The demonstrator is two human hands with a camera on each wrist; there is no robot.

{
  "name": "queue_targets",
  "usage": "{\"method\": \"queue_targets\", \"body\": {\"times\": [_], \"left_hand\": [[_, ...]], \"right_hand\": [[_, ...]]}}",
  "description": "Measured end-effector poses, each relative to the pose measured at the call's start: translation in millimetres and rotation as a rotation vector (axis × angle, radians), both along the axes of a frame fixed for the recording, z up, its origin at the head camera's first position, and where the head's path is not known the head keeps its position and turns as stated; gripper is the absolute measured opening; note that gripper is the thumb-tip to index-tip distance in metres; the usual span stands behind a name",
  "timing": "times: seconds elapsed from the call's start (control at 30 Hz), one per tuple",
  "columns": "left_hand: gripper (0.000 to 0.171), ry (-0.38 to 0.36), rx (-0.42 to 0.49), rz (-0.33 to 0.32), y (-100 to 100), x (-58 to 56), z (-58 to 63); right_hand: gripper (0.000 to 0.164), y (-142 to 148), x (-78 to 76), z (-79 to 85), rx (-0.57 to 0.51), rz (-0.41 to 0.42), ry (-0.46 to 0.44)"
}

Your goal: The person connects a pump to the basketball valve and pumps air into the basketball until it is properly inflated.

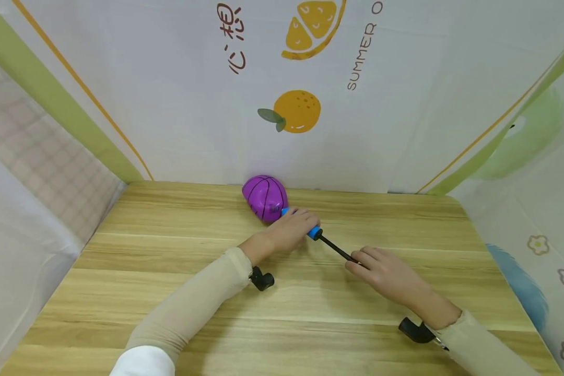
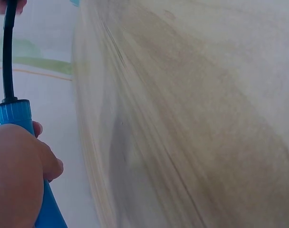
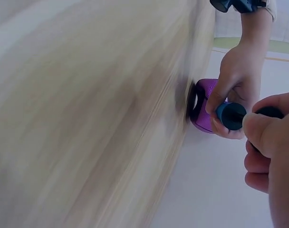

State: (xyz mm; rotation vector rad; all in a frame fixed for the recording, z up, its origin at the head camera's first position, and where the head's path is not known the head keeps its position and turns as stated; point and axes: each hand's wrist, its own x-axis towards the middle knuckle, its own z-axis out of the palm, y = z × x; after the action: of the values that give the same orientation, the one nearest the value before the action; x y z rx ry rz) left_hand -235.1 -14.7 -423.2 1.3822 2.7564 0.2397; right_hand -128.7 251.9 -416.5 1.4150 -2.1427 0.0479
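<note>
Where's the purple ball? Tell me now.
In the head view, the purple ball sits slightly left of centre near the far edge of the table, below the printed orange and just beyond the left hand gripping the blue pump.

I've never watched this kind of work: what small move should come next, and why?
Probably push the handle inward with the right hand: the black rod is drawn out, the left hand grips the blue barrel, and the purple ball looks dented.

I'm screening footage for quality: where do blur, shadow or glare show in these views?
Head: fairly sharp, a soft shadow on the wooden table beside the left forearm; left wrist: table grain smeared, blue pump clearer, pale sheen upper right; right wrist: grain blurred, pale streak upper left.
</note>
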Motion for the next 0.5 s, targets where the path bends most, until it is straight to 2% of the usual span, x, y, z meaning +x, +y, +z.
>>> {"method": "queue_targets", "body": {"times": [0.27,0.5], "left_hand": [[0.035,0.015,0.005,-0.01,-1,-0.5,-1.2],[0.035,-0.014,-0.008,-0.009,3,2.3,1.1]], "right_hand": [[0.045,12,9.6,-0.2,-0.007,0.011,-0.001],[0.047,10,2.6,-2.3,-0.028,-0.013,-0.018]]}}
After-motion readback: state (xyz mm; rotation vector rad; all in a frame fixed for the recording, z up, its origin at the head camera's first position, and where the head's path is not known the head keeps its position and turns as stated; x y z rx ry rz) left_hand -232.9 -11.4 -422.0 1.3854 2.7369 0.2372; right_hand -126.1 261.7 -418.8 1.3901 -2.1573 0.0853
